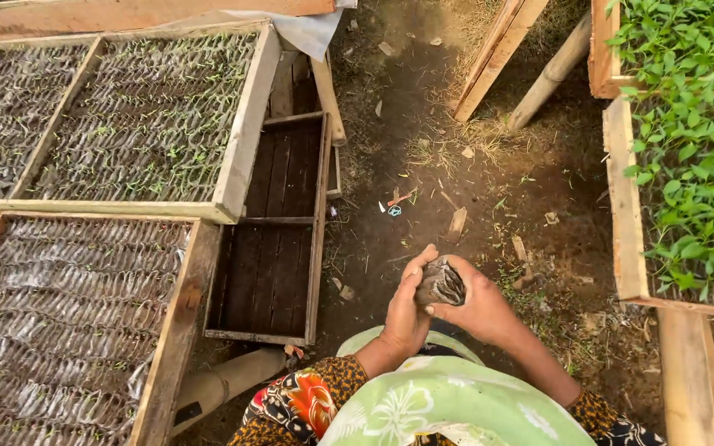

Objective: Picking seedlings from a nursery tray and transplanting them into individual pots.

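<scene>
A small clear plastic seedling bag filled with dark soil (440,283) sits between my two hands over the dirt path. My right hand (479,307) cups it from the right and below, fingers wrapped round it. From the left, my left hand (407,310) presses against it, with the thumb up along its side. Both hands are low in the middle of the view, just above my green flowered cloth (440,400).
Wooden frames packed with several rows of soil-filled bags stand at left (177,322) and upper left (245,124). An empty dark wooden crate (317,248) lies beside them. A frame of green seedlings (625,215) is at right. Wood scraps litter the dirt path (456,165).
</scene>
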